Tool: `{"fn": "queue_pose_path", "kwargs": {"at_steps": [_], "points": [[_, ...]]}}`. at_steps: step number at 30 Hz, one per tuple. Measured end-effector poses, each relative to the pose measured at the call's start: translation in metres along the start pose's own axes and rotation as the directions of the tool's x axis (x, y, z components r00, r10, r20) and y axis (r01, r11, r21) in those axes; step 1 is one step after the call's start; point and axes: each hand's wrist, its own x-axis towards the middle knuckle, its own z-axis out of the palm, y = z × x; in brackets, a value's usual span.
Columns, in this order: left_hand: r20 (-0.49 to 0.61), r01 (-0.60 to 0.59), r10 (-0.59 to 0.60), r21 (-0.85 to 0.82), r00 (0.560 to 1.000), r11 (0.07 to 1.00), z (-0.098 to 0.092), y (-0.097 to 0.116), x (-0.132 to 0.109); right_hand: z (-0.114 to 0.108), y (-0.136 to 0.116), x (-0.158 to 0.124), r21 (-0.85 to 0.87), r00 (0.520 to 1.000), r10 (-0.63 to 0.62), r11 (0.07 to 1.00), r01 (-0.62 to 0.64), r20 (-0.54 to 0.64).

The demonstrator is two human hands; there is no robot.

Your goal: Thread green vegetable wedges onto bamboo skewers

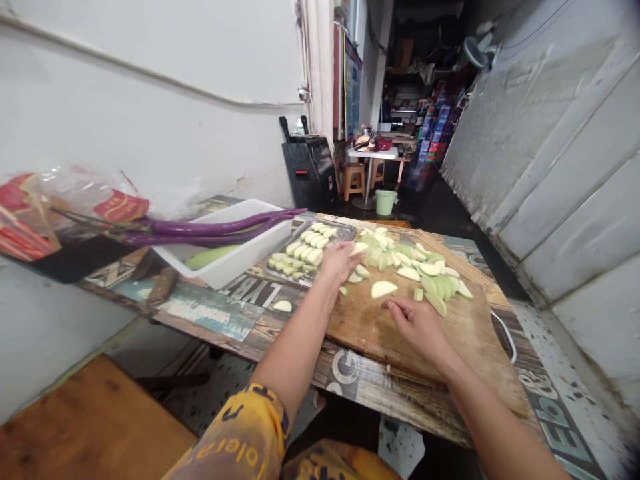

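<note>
Many pale green vegetable slices [430, 269] lie spread over the far part of the wooden cutting board [365, 327]. My left hand [340, 261] is at the board's left edge, closed on a pale slice [358, 249], beside the tray. Rows of slices fill the clear tray [273, 265] left of the board. Over the board's middle, my right hand [407, 317] has its thumb and index finger pinched together; anything between them is too small to make out. Just beyond those fingertips lies a single slice [383, 289].
A white bin [225, 275] holds a green vegetable, with long purple eggplants [215, 228] across it. A knife [163, 285] and a loose slice [283, 306] lie on the table. Plastic bags [105, 200] sit at the far left. A wooden stool [90, 427] stands at lower left.
</note>
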Motion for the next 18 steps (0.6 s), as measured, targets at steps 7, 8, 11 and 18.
{"fn": "queue_pose_path", "kwargs": {"at_steps": [7, 8, 11, 18], "points": [[0.023, -0.06, 0.057, 0.112, 0.998, 0.992, 0.003, -0.003, -0.005, -0.003, -0.001, 0.002, 0.053, 0.993, 0.11, 0.992, -0.112, 0.034], [0.029, -0.061, 0.058, 0.115, 0.998, 0.991, 0.003, -0.004, -0.005, -0.003, -0.002, 0.002, 0.058, 0.991, 0.128, 0.99, -0.13, 0.037], [0.044, -0.074, 0.069, 0.114, 0.997, 0.991, 0.004, -0.007, -0.005, -0.003, -0.002, 0.003, 0.108, 0.984, 0.173, 0.978, -0.177, 0.05], [0.039, -0.081, 0.077, 0.124, 0.996, 0.989, 0.007, -0.014, -0.006, -0.002, -0.006, 0.003, 0.345, 0.949, 0.287, 0.884, -0.315, 0.13]]}}
